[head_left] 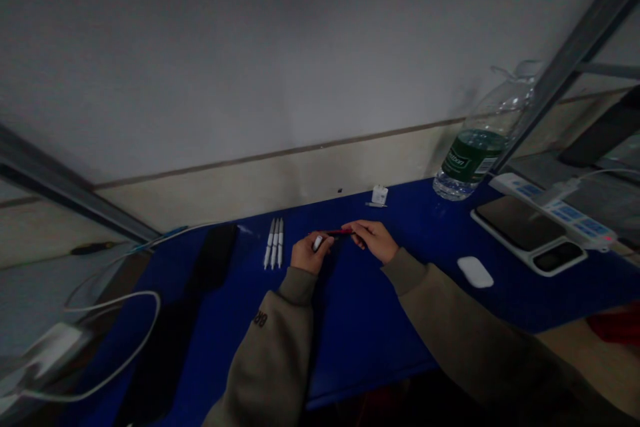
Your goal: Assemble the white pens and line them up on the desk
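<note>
At the wall edge of the blue tabletop [360,340]:

Left hand [311,255]: closed round a small white piece [318,243], perhaps part of a pen; most of it is hidden by the fingers.
Right hand [371,241]: fingers [350,229] pinched on a slim red rod [336,232], which spans the short gap to the left hand.
Between the hands: whether rod and white piece are joined, I cannot tell.
Laid out: three white pens [273,243] side by side, just left of the left hand, apparently whole.
In hand: one rod, one white piece.
By the wall: one white plug-like block [379,195], with a small thin strip [375,205] touching its foot.
Right side: one large plastic water bottle [473,147] with a green label, one white mouse [475,272], one power strip [553,210], one dark tablet [520,223] in a white-edged stand.
Left side: one black pad [213,257], one white cable [113,340].
</note>
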A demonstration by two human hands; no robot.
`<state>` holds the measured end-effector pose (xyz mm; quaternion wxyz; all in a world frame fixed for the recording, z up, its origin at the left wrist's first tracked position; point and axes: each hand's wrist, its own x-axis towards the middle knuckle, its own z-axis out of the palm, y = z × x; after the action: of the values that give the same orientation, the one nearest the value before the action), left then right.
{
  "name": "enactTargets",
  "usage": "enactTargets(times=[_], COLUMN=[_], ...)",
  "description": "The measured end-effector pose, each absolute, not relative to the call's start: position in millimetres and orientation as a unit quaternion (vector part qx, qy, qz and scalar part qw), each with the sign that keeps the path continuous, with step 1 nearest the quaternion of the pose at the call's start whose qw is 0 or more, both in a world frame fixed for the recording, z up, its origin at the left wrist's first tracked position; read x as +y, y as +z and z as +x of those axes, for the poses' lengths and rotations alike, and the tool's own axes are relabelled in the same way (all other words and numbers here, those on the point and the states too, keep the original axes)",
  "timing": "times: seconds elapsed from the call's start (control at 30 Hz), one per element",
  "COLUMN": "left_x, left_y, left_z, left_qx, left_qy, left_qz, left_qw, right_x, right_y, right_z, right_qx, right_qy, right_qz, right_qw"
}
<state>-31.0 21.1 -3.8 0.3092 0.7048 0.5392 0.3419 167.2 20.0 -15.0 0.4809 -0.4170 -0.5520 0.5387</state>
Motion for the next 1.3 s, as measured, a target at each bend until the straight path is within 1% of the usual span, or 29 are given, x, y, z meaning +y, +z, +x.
enactTargets(times=[0.13,0.37,0.47,0.6,0.77,1.03,1.13,1.3], left_x=[22,22,22,22,23,25,25,23], left_y=[-4,-7,-6,-6,-8,-10,-9,-6], left_z=[-30,-32,-31,-29,-31,-31,-31,-32], left_qx=[0.519,0.547,0.542,0.529,0.545,0.513,0.537,0.557], left_qy=[0.367,0.310,0.322,0.350,0.336,0.394,0.378,0.349], left_qz=[0.706,0.734,0.737,0.723,0.713,0.706,0.695,0.680], left_qw=[0.312,0.256,0.241,0.274,0.284,0.289,0.293,0.325], right_x=[19,18,17,17,16,15,14,14], right_y=[-14,-11,-12,-12,-9,-4,-1,1], right_z=[167,166,166,167,166,168,169,169], right_qx=[-0.559,-0.561,-0.566,-0.565,-0.563,-0.469,-0.439,-0.417], right_qy=[0.550,0.542,0.547,0.544,0.540,0.659,0.700,0.729], right_qz=[-0.395,-0.398,-0.393,-0.386,-0.390,-0.358,-0.340,-0.315], right_qw=[0.478,0.483,0.476,0.486,0.490,0.467,0.450,0.442])
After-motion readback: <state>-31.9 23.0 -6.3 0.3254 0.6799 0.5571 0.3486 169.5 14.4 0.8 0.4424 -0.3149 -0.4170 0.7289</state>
